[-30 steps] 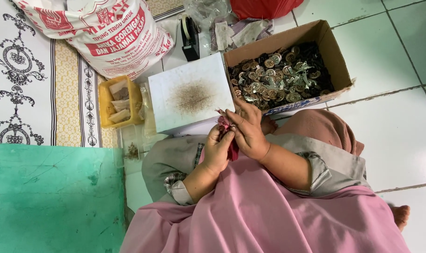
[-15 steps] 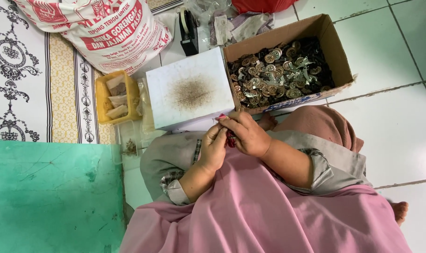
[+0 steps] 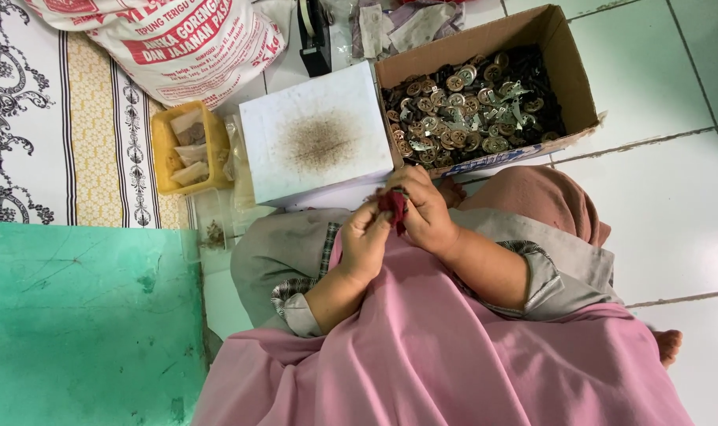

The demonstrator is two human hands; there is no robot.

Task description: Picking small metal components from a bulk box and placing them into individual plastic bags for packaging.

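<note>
My left hand (image 3: pixel 367 237) and my right hand (image 3: pixel 424 211) meet over my lap, both pinching a small dark red piece (image 3: pixel 392 205) between the fingers. Just beyond them lies a white block (image 3: pixel 315 134) with a brown stained patch in its middle. To its right stands a cardboard box (image 3: pixel 568 71) filled with several small round metal parts (image 3: pixel 461 95). My pink garment (image 3: pixel 438 355) covers the lower part of the view.
A yellow tray (image 3: pixel 163 150) with pale pieces sits left of the white block. A large printed sack (image 3: pixel 177 39) lies at the top left, on a patterned mat (image 3: pixel 43 118). A green board (image 3: pixel 83 323) lies at the lower left. White floor tiles (image 3: pixel 674 181) spread to the right.
The view has shifted slightly; my hands stay together on the red piece, with the fingers working it just below the white block.
</note>
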